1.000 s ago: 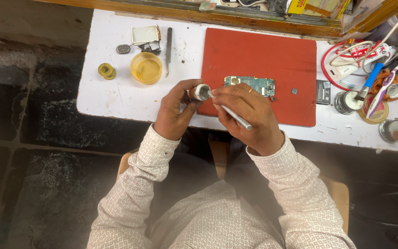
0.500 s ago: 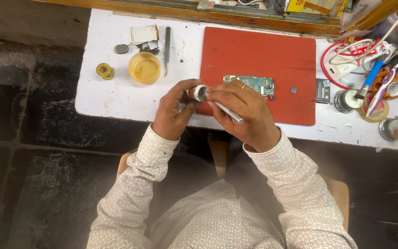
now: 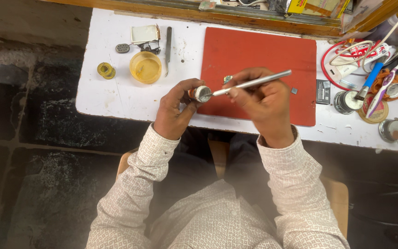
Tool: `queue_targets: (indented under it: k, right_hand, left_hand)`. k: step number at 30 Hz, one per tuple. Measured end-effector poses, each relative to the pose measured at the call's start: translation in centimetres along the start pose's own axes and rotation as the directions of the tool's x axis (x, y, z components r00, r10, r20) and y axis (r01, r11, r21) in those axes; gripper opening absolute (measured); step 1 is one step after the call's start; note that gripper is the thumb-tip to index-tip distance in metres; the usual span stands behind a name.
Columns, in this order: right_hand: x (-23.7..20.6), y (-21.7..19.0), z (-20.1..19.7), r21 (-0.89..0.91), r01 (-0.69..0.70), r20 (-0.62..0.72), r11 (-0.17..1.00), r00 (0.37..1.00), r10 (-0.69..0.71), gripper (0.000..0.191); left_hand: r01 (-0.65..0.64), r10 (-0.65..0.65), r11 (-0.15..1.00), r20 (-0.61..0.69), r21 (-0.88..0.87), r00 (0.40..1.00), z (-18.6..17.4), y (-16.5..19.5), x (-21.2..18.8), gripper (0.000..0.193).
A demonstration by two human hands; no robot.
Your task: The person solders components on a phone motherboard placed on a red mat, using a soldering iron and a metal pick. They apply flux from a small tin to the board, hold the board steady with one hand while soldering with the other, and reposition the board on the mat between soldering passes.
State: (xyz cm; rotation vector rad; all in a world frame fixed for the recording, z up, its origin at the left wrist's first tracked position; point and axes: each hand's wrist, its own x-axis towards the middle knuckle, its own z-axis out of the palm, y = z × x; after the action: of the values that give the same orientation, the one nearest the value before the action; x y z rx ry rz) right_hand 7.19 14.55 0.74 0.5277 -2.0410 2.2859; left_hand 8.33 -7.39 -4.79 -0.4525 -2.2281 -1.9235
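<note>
The person wears a long-sleeved white cotton shirt (image 3: 217,221) printed all over with a small pale-brown diamond lattice, its buttoned cuffs closing snugly at both wrists just behind each bare, ringless grip, over dark trousers (image 3: 199,161).

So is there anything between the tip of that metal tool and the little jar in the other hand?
Nothing visible: the metal tool in the right hand reaches the open small jar, held by the left hand.

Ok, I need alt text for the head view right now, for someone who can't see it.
A person's left hand holds a small round tin while the right hand dips a slim metal tool into it, above a red mat on a white table. A yellow dish sits to the left.
</note>
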Motion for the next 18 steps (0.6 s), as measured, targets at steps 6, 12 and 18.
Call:
queue_targets:
  k: [6, 12, 18]
  right_hand:
    - [-0.3, 1.6, -1.2, 0.299, -0.096, -0.089, 0.949, 0.988, 0.127, 0.014]
    - [-1.1, 1.7, -1.2, 0.305, -0.067, -0.126, 0.95, 0.986, 0.11, 0.011]
    - [-2.2, 1.4, -0.5, 0.256, 0.021, -0.18, 0.967, 0.983, 0.026, 0.011]
  left_hand:
    - [0.017, -0.017, 1.0, -0.004, 0.004, 1.0, 0.0, 0.0, 0.0, 0.044]
    - [0.007, -0.007, 1.0, -0.004, -0.019, 1.0, 0.0, -0.1, 0.0, 0.046]
    - [-0.003, 0.001, 0.996, -0.023, -0.086, 1.0, 0.1, -0.3, -0.2, 0.043]
